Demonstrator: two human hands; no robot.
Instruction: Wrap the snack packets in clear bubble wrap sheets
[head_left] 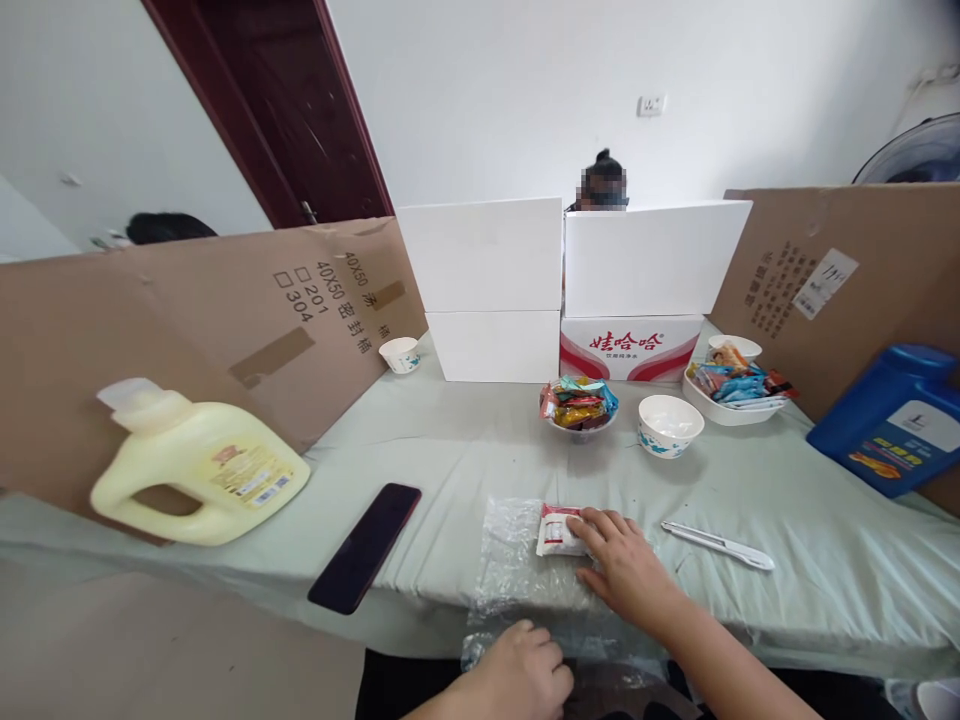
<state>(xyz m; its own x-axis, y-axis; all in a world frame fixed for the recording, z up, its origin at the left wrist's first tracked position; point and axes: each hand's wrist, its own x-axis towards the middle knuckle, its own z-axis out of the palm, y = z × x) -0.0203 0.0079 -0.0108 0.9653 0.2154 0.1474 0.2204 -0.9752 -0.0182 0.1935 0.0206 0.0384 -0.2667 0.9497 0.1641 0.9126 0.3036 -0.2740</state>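
Note:
A small white packet with a red top [556, 531] lies on a sheet of clear bubble wrap [504, 560] near the table's front edge. My right hand [626, 565] rests over the packet's right end, its fingers stretched out on it and the thumb apart. Lower down, my left hand [517, 672] is closed at the bubble wrap's near part, which hangs over the edge. Its curled fingers seem to hold the wrap, though the fingertips are partly hidden. To the right of my right hand lies a white utility knife [718, 545].
A black phone [365, 548] and a yellow jug [202, 470] stand left. Snack packets fill a bowl [579, 430] and a white tray [731, 408]. Nearby are a paper bowl [670, 428], another bowl [401, 355] and a blue bottle [892, 420]. White boxes [495, 345] and cardboard [300, 330] wall the table; a person [604, 180] sits behind.

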